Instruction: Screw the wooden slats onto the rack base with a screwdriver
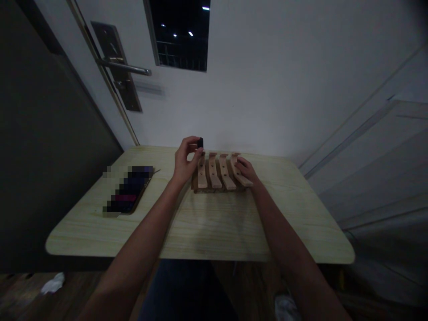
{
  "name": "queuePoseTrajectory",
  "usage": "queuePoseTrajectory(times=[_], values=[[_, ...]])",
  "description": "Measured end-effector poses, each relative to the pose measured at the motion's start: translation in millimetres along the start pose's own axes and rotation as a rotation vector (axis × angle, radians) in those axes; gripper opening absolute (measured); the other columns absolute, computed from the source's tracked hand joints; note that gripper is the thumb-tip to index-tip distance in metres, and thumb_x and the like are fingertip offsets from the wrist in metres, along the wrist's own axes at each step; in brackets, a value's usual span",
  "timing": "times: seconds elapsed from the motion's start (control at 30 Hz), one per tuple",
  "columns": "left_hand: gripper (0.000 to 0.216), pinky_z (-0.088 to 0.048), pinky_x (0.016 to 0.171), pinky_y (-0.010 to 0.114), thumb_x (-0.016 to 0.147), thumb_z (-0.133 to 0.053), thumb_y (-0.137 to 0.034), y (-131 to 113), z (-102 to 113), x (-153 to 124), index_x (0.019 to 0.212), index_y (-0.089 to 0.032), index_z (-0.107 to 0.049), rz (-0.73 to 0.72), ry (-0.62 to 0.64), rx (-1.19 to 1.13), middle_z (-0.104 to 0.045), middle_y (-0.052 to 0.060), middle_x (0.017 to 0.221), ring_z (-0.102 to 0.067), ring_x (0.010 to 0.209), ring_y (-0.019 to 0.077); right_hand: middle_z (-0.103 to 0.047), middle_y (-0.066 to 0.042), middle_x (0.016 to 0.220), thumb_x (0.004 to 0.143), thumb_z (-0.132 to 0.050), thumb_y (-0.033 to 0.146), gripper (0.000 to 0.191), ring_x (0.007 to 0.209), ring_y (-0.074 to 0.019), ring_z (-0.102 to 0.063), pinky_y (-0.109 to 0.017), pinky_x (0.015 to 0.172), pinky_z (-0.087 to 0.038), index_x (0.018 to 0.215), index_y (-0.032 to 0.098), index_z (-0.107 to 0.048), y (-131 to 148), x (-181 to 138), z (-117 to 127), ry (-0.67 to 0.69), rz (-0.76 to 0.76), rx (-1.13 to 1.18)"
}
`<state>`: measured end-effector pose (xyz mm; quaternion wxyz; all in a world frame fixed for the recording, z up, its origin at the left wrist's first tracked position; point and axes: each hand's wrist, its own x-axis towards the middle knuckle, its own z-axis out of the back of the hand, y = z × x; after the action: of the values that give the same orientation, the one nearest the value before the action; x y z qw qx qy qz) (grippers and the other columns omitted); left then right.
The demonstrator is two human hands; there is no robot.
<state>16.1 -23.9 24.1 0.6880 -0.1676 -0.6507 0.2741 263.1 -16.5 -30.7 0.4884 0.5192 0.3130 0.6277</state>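
Observation:
On the table stands a wooden piece [214, 173] with several curved, pale slats side by side on a darker base; small dark holes show in the slats. My left hand [185, 157] is at its far left corner, thumb and fingers pinched on a small black block [200, 143] held just above the end of the leftmost slat. Whether the block touches the slat, I cannot tell. My right hand [246, 168] rests against the right side, its fingers curled around the rightmost slat and partly hidden by it.
A phone [129, 191], partly pixelated, lies on the left of the pale wooden table [214, 232]. Behind the table rises a white door [254, 89] with a metal handle [125, 67] and a dark window [180, 33]. White crumpled scraps [53, 283] lie on the floor.

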Motion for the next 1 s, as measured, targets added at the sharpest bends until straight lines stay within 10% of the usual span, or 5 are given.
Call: queuePoseTrajectory(times=[1.0], values=[[0.041,-0.052,0.074,0.025,0.080,-0.066,-0.039,2.6,-0.6,0.3,0.116,-0.026,-0.051,0.012,-0.023,0.032,-0.062,0.002,0.097,-0.062,0.084,0.0122,-0.063,-0.004,0.083,0.069,-0.055,0.048,0.028,0.083,-0.0207,-0.055,-0.038,0.081,-0.045,0.077,0.022,-0.059,-1.1,1.5,0.1,-0.006,0.028,-0.048]])
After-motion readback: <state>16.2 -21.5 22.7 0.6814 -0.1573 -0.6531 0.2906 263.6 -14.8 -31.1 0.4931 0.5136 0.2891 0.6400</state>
